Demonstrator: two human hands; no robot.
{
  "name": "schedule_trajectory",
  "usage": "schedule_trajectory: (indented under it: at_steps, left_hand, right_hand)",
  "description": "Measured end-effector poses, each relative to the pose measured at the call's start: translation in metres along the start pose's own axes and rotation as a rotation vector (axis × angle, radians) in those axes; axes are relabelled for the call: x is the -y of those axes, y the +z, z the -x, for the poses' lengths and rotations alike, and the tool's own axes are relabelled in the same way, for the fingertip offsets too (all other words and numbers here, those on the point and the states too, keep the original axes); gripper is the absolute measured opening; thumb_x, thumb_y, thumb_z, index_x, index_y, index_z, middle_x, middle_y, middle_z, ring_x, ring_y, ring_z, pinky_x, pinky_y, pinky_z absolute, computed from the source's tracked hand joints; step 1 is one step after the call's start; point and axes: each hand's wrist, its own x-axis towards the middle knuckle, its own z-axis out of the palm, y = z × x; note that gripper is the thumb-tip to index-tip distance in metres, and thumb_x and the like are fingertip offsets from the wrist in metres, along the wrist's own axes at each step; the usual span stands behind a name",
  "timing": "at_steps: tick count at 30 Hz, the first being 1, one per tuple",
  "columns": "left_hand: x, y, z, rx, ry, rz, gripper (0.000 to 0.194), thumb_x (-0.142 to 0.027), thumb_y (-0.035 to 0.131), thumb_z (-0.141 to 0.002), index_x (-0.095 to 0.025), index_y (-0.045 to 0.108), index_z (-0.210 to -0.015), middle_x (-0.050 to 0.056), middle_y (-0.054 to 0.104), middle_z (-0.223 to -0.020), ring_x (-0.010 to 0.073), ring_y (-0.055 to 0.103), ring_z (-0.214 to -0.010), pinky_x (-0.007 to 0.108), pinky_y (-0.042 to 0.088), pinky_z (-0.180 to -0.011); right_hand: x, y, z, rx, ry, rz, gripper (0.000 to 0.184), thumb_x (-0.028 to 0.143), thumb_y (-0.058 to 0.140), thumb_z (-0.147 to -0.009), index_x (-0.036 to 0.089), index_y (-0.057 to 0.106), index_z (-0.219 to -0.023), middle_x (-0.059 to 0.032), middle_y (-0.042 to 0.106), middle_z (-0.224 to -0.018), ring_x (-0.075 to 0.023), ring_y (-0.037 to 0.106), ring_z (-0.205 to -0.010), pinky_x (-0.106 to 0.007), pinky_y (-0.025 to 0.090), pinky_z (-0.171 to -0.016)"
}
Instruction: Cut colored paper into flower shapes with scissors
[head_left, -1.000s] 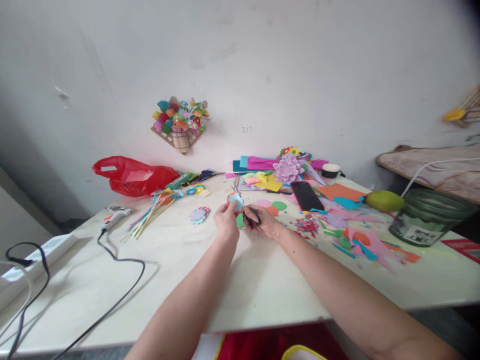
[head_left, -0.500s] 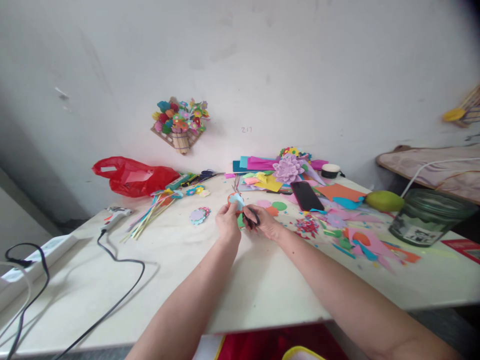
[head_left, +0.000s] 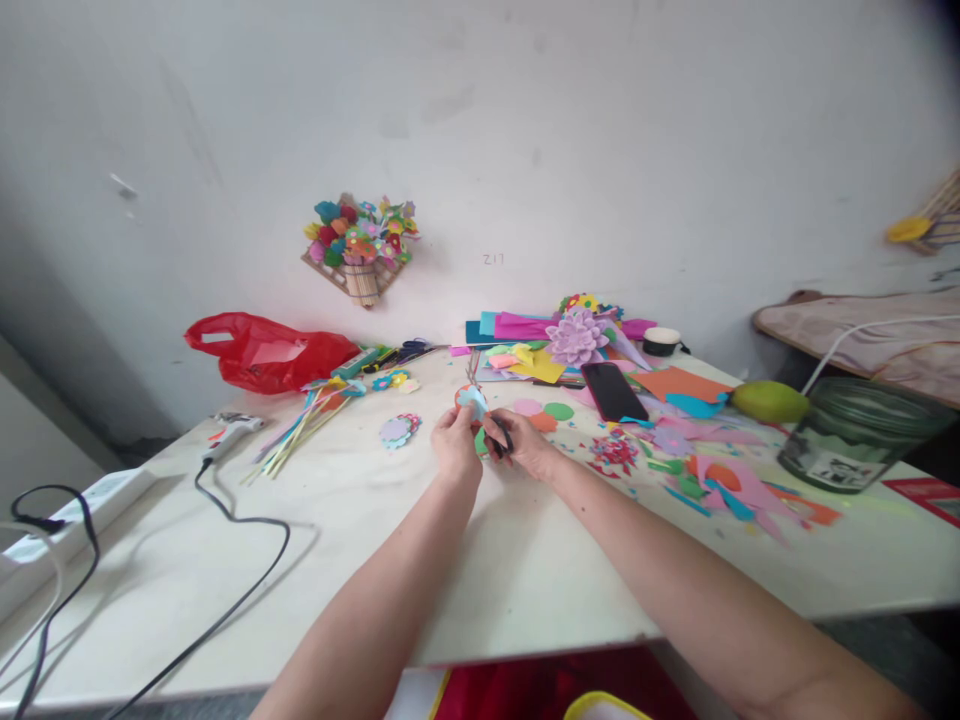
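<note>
Over the middle of the table, my left hand (head_left: 457, 440) pinches a light blue and orange paper piece (head_left: 471, 400) by its lower edge. My right hand (head_left: 526, 446) is closed round the black handles of a pair of scissors (head_left: 501, 437). The blades point up and away, close against the paper, and are partly hidden behind it. A green piece (head_left: 481, 440) shows below, between the hands. To the left lie stacked cut paper flowers (head_left: 400, 431). Pink, orange and green paper circles (head_left: 559, 411) lie just right of the scissors.
Paper scraps (head_left: 739, 485) are strewn at right, near a phone (head_left: 613, 392) and a green jar (head_left: 862, 440). At left are a glue gun (head_left: 234, 437) with its cord, paper strips (head_left: 307, 430) and a red plastic bag (head_left: 270, 352). A power strip (head_left: 82, 515) sits at the left edge.
The scissor handles in my right hand have drawn closer together and turned slightly. My left hand and the paper have hardly moved.
</note>
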Motion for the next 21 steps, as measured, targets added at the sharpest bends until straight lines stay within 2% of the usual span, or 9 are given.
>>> schedule_trajectory:
  at_steps: [9,21]
  left_hand:
    - [-0.010,0.001,-0.002,-0.030,-0.022,0.119,0.021,-0.025,0.071,-0.050,-0.014,0.061,-0.065,-0.001,0.060,-0.053,0.0115,0.054,-0.046,0.025,0.041,-0.053]
    - [-0.012,-0.002,-0.006,-0.028,-0.045,0.092,0.018,-0.024,0.070,-0.050,-0.014,0.060,-0.062,-0.002,0.059,-0.053,0.0109,0.052,-0.045,0.025,0.039,-0.052]
  right_hand:
    - [-0.004,-0.004,-0.003,-0.013,-0.013,0.085,0.031,0.046,0.062,-0.076,0.017,0.054,-0.084,0.0054,0.050,-0.048,-0.0081,0.041,-0.036,-0.019,0.025,-0.030]
    - [0.012,0.001,0.004,-0.094,0.056,0.202,0.029,0.041,0.068,-0.071,0.016,0.055,-0.080,0.0067,0.046,-0.042,-0.0079,0.038,-0.035,-0.021,0.027,-0.035]
